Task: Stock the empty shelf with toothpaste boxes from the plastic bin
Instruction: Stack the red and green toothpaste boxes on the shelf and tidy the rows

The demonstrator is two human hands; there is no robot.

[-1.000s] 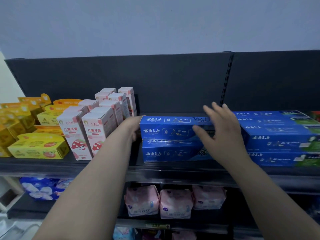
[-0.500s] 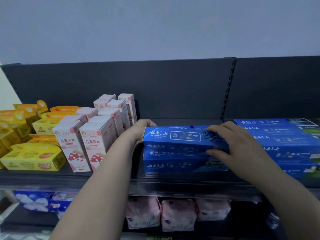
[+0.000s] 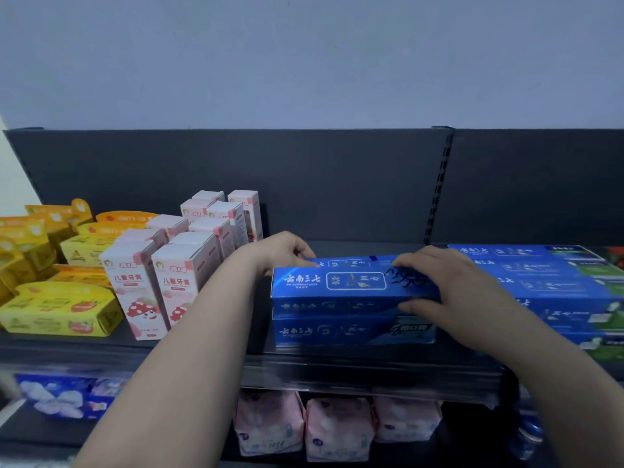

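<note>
Both your hands hold the top box (image 3: pixel 337 292)
Your left hand (image 3: pixel 283 251) curls over its left end; your right hand (image 3: pixel 452 285) pinches the right end, thumb in front. It lies on a second box (image 3: pixel 337 331) on the shelf (image 3: pixel 354 361).

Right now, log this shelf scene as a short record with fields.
Left hand: holds the left end of the top blue box
Right hand: grips its right end, thumb on the front face
Box position: lies on the lower blue box
Left neighbours: pink-white boxes, yellow boxes
Right neighbour: blue stack
Shelf: dark, holds all these
</note>
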